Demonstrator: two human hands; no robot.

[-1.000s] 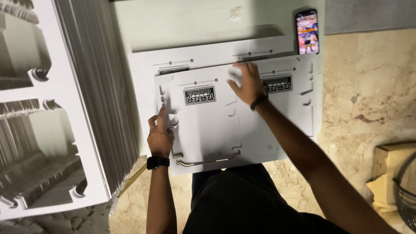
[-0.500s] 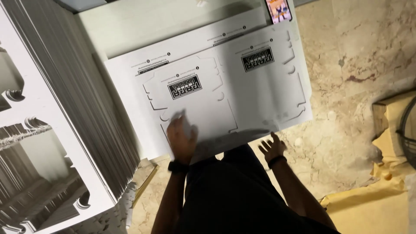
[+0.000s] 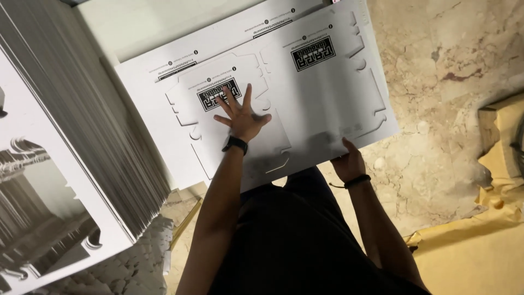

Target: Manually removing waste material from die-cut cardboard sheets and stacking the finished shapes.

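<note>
We press left hand (image 3: 243, 117) flat, fingers spread, on die-cut card sheet (image 3: 327, 98) atop stack on marble floor (image 3: 453, 82). Right hand (image 3: 349, 162) pinches sheet's near edge. We judge sheet being pulled free; next needs steady lift.

White die-cut cardboard sheet (image 3: 322, 93) lay flat atop a stack of like sheets, skewed, near edge overhanging the stack. Two black printed labels faced up. Pre-cut box outlines covered it.

White die-cut carton sheets (image 3: 327, 93) lie stacked before me. Each bears black rectangular printed labels (image 3: 313, 53), one (image 3: 210, 97) under my left hand (image 3: 243, 117).
</note>
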